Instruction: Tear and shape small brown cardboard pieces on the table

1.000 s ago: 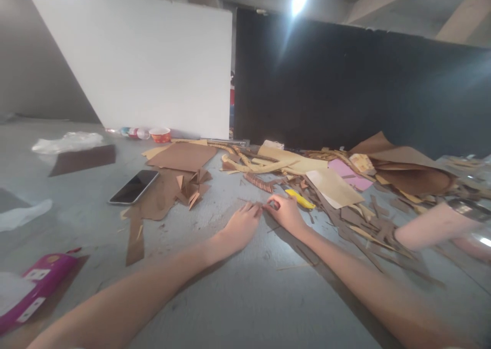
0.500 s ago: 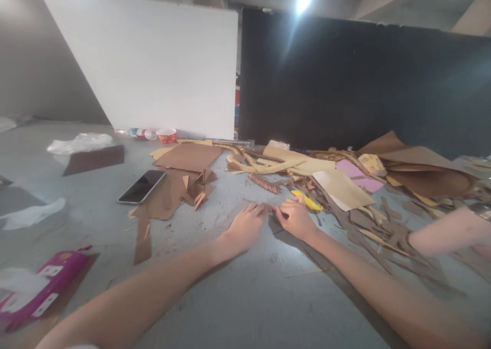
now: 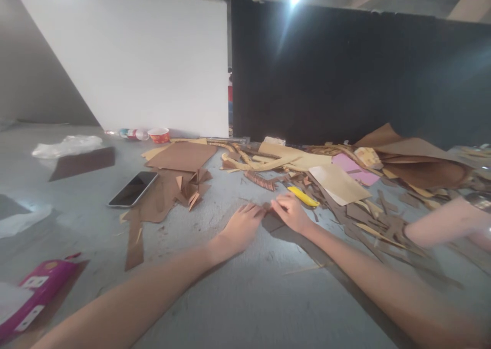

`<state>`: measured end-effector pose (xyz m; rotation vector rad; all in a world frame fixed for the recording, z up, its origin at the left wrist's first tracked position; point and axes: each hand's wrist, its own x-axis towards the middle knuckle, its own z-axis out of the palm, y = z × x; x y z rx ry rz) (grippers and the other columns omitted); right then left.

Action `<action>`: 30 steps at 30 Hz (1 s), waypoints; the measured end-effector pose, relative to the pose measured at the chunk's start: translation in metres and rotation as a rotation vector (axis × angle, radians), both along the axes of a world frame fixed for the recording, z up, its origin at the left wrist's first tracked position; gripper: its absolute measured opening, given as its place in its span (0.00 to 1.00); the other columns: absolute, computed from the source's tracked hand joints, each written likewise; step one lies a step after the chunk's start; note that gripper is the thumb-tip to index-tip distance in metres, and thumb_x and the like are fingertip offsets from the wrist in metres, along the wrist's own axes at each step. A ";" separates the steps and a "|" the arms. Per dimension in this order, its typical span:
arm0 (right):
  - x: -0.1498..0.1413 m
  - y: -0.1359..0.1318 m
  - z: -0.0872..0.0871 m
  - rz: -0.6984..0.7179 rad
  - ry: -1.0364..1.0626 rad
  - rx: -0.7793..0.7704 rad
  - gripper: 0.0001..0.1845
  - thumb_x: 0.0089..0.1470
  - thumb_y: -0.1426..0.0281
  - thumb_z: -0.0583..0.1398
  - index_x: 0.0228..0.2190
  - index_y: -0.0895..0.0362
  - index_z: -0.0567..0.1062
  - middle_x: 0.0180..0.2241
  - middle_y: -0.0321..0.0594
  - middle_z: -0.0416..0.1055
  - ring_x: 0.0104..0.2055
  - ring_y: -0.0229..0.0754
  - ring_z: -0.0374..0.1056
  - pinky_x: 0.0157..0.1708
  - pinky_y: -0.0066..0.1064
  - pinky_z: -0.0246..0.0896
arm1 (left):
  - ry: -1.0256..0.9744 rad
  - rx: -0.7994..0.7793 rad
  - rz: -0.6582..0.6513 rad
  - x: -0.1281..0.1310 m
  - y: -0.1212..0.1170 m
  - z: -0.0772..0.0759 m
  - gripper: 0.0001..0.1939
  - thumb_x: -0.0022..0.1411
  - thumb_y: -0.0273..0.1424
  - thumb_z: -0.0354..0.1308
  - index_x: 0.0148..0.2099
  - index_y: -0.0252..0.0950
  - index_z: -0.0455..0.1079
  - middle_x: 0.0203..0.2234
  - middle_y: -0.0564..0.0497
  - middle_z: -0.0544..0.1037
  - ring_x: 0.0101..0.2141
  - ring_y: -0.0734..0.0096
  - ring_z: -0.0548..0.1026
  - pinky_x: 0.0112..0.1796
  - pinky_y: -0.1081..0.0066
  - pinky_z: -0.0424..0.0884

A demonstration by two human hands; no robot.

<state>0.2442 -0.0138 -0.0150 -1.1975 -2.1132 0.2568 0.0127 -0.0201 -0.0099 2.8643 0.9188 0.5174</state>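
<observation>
My left hand (image 3: 242,227) rests low on the grey table, its fingers bent and pressed together at the edge of a small brown paper piece (image 3: 267,207). Close by on the right, my right hand (image 3: 293,214) is closed in a pinch on the other side of the same piece. Most of that piece is hidden under my fingers. Just behind my right hand lies a slim yellow tool (image 3: 303,196), its kind too blurred to tell. A ribbed brown folded strip (image 3: 261,180) lies beyond the gap between my hands.
Brown folded pieces (image 3: 192,190) and a phone (image 3: 133,189) lie to the left, a magenta case (image 3: 46,282) nearer. Paper scraps (image 3: 368,221) cover the right, where another person's forearm (image 3: 441,225) reaches in. A paper bowl (image 3: 158,135) stands at the back by the white panel (image 3: 153,67).
The view has shifted slightly, so most things sit further left. My right hand's fingers have lifted a little around the brown piece; my left hand stays pressed beside it.
</observation>
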 end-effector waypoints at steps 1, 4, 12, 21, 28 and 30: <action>0.001 0.004 -0.001 -0.054 0.050 -0.030 0.25 0.75 0.62 0.50 0.30 0.53 0.79 0.29 0.37 0.73 0.35 0.43 0.69 0.46 0.39 0.56 | -0.017 0.001 -0.021 0.000 0.001 -0.002 0.27 0.62 0.15 0.50 0.61 0.35 0.70 0.53 0.41 0.77 0.57 0.54 0.73 0.58 0.55 0.73; 0.003 0.012 -0.006 -0.187 0.043 -0.092 0.19 0.72 0.62 0.54 0.34 0.52 0.81 0.39 0.40 0.74 0.47 0.48 0.71 0.51 0.41 0.56 | -0.037 -0.005 -0.051 0.001 0.003 -0.005 0.26 0.62 0.14 0.49 0.59 0.34 0.71 0.54 0.41 0.78 0.59 0.56 0.73 0.58 0.57 0.73; 0.000 0.014 -0.015 -0.216 -0.101 -0.120 0.21 0.72 0.61 0.55 0.27 0.55 0.74 0.43 0.41 0.73 0.51 0.49 0.67 0.54 0.46 0.52 | 0.019 0.017 -0.053 0.003 0.000 -0.001 0.26 0.62 0.13 0.49 0.59 0.32 0.71 0.54 0.40 0.78 0.59 0.55 0.74 0.59 0.57 0.73; -0.001 0.007 -0.005 -0.117 -0.092 -0.134 0.16 0.66 0.54 0.64 0.34 0.52 0.79 0.43 0.40 0.74 0.49 0.49 0.70 0.52 0.44 0.54 | 0.029 0.021 -0.050 0.003 -0.001 -0.003 0.28 0.60 0.14 0.51 0.62 0.31 0.69 0.56 0.38 0.76 0.60 0.53 0.72 0.60 0.55 0.72; 0.003 0.014 -0.013 -0.105 0.008 -0.112 0.06 0.62 0.62 0.68 0.35 0.50 0.82 0.40 0.39 0.77 0.45 0.48 0.73 0.52 0.43 0.57 | 0.008 -0.006 -0.002 0.002 -0.001 0.001 0.26 0.63 0.15 0.50 0.61 0.34 0.69 0.56 0.39 0.75 0.62 0.54 0.69 0.59 0.55 0.72; 0.004 0.016 -0.013 -0.088 0.030 -0.112 0.04 0.62 0.64 0.68 0.35 0.50 0.82 0.39 0.39 0.78 0.43 0.47 0.74 0.50 0.43 0.59 | 0.006 -0.012 -0.002 0.002 -0.001 0.002 0.27 0.63 0.14 0.50 0.61 0.34 0.69 0.57 0.40 0.75 0.62 0.55 0.69 0.59 0.56 0.72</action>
